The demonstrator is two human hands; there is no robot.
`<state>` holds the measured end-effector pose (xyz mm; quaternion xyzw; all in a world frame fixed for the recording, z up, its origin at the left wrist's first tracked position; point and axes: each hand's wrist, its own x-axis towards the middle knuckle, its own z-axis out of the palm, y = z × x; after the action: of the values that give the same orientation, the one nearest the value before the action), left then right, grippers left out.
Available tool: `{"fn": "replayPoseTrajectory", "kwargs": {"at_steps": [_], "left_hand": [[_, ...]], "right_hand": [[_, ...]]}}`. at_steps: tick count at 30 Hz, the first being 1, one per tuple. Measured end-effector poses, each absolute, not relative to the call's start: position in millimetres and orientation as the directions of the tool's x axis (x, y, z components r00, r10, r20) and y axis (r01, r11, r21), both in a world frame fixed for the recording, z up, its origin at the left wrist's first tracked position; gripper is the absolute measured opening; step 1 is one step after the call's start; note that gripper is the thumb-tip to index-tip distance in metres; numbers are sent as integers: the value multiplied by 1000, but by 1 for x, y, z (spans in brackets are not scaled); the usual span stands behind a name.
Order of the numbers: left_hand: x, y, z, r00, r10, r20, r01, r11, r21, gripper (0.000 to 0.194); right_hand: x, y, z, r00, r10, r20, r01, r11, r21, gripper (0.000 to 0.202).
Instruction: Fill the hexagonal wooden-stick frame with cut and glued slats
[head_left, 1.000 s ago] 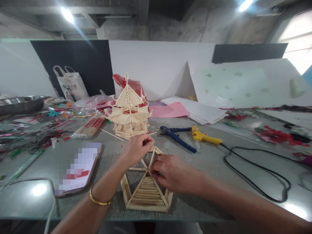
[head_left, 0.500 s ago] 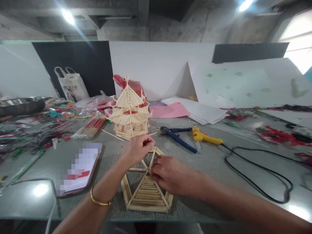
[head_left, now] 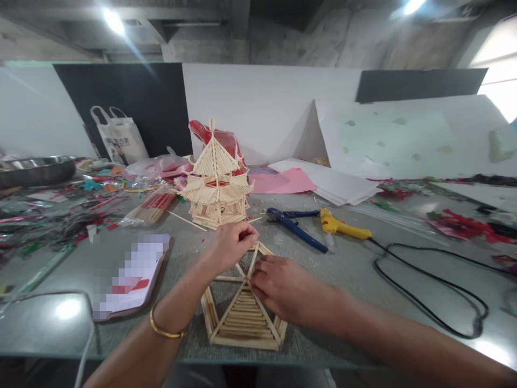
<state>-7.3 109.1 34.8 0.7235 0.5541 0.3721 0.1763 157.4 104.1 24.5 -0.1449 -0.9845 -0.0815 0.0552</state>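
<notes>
A hexagonal frame of wooden sticks (head_left: 244, 343) lies on the table near its front edge, with spokes meeting at the centre. Its nearest wedge is filled with parallel sticks. My left hand (head_left: 232, 245) is curled over the frame's far left part, fingers closed; what they hold, if anything, is hidden. At the centre and right spokes, my right hand (head_left: 278, 285) rests with bent fingers pressed together, and its fingertips are partly hidden. Just behind stands a pagoda model (head_left: 218, 188) built of the same sticks.
Blue cutters (head_left: 299, 231) and a yellow glue gun (head_left: 345, 227) with a black cord lie to the right. On the left are a phone (head_left: 137, 280), a pack of sticks (head_left: 151, 207) and a white cable. White and pink sheets (head_left: 283, 181) lie behind.
The view has shifted slightly. Both hands keep nearly the same pose at the frame, with no clear change in what they touch.
</notes>
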Motion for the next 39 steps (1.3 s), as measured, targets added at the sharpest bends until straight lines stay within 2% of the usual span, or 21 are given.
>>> {"fn": "replayPoseTrajectory", "kwargs": {"at_steps": [14,19,22,24,27,30,34,36,39], "left_hand": [[-10,109,34,151,930,334,662,-347,665,19],[-13,108,38,258,919,297,657,-393,644,22],[-13,109,36,311,916,254,650,-400,646,20],[-12,109,34,308,917,254,640,-397,658,19],[-10,109,34,293,915,278,628,-404,665,16],[-10,109,37,206,928,310,630,-368,683,13],[-14,110,42,-90,929,359,533,-260,805,17],[-16,110,44,-182,930,321,416,-223,882,21],[-15,110,47,-214,945,247,273,-185,944,25]], "right_hand": [[159,109,26,-970,216,112,236,945,227,18],[171,130,45,-916,320,243,370,907,200,22],[175,139,56,-882,396,256,450,870,202,25],[176,140,58,-879,401,258,455,867,203,25],[176,140,56,-885,340,317,411,891,192,25],[179,145,59,-828,347,440,432,895,107,25],[194,167,71,-558,536,633,664,746,-46,20],[202,180,74,-450,647,616,784,616,-74,19],[210,198,68,-391,772,501,886,463,-22,24]]}}
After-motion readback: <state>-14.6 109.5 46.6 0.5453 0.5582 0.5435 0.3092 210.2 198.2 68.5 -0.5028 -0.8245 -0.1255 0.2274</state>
